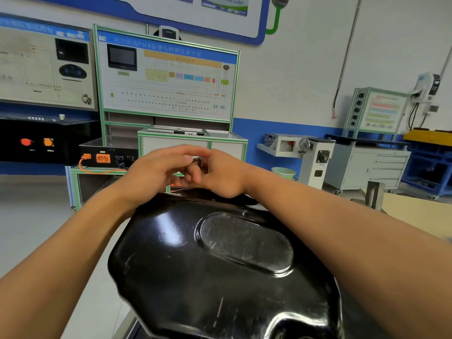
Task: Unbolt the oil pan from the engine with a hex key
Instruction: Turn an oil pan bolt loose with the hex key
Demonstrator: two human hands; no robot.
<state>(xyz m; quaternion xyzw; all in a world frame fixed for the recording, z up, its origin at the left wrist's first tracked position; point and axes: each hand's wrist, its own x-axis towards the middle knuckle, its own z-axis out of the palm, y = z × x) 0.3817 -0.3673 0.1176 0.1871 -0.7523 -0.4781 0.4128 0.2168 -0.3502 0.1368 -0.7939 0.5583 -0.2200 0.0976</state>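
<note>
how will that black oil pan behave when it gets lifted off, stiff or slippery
Probably stiff: the oil pan looks like pressed metal with a stamped oval bulge, so it should keep its shape. Its glossy surface may be slippery, so the edges seem the safer grip. Being broad, it is likely awkward to carry.

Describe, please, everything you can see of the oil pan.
The oil pan is black, glossy, seemingly painted pressed metal, scuffed with fine scratches. It fills the lower middle of the view, broad face up, with an oval embossed panel and rounded shoulders. Its far edge lies under the left hand and right hand, which pinch what seems the hex key; whether they touch the pan cannot be told.
</note>
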